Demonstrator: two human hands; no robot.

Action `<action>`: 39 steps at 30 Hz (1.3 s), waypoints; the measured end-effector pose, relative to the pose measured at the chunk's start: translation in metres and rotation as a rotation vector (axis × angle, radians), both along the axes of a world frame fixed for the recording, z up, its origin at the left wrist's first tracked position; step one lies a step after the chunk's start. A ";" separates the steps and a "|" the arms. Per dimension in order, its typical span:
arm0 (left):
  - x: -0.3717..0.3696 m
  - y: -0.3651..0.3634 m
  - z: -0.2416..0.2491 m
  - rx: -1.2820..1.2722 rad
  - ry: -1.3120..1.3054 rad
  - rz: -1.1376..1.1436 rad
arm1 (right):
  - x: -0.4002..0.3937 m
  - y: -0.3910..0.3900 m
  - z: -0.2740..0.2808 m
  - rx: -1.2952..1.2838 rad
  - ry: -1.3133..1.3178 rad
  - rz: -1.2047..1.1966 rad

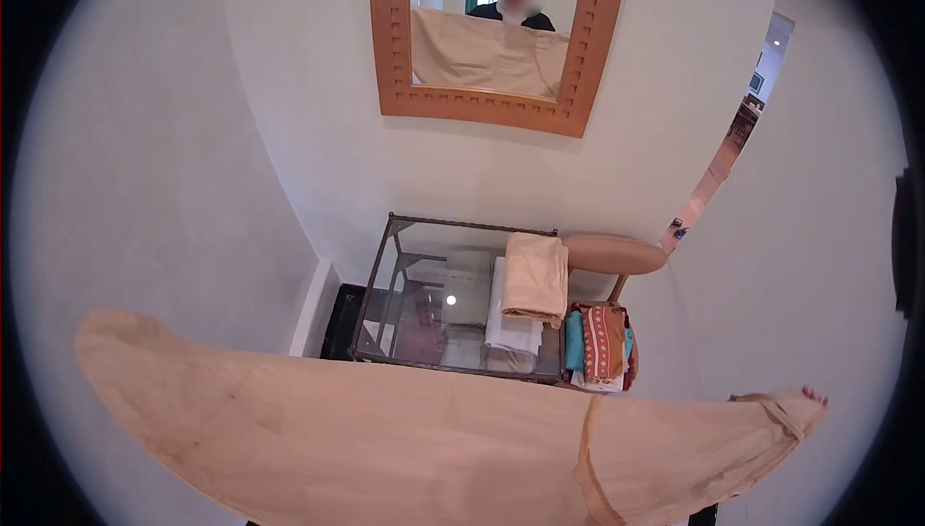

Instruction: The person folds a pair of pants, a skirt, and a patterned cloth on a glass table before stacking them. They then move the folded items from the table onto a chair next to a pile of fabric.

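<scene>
A wide beige cloth (405, 430) is stretched sideways across the front of the view, with a raised seam or hem towards its right end. At the far right end, fingertips of my right hand (815, 397) show over the bunched edge, gripping it. The left end of the cloth rises to a rounded, raised corner. My left hand is hidden behind or under the fabric there, so its fingers cannot be seen. A few dark marks dot the cloth's left part.
Beyond the cloth stands a glass-topped table (453, 266) with a folded beige cloth (537, 276) and white folded cloth (513, 335). Beside it, a chair (617, 254) carries folded coloured fabrics (604, 343). A wood-framed mirror (482, 107) on the wall reflects a person behind the cloth.
</scene>
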State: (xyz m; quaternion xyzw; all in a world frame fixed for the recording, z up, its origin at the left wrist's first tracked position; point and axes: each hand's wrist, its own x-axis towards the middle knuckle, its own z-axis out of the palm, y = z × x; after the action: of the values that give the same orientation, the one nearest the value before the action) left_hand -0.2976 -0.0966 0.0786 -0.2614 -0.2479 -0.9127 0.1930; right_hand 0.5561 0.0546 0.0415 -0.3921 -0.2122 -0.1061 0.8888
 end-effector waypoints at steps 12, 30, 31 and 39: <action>0.297 0.133 0.011 -0.281 -0.327 -1.303 | -0.318 0.026 0.053 -0.200 -0.026 0.969; 0.342 0.098 -0.011 -0.729 0.237 -1.472 | -0.408 -0.017 0.009 -0.271 -0.147 1.659; 0.341 0.100 -0.012 -0.726 0.263 -1.483 | -0.409 -0.021 0.011 -0.292 -0.126 1.678; 0.326 0.099 -0.007 -0.893 0.487 -1.490 | -0.392 -0.028 0.010 -0.760 -0.222 1.723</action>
State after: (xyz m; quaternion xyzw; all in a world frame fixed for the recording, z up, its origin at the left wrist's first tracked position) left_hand 0.0283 0.0028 0.0714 -0.5908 -0.2980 -0.5395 -0.5207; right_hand 0.1639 0.0269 0.0515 -0.3513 -0.5323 0.6259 0.4488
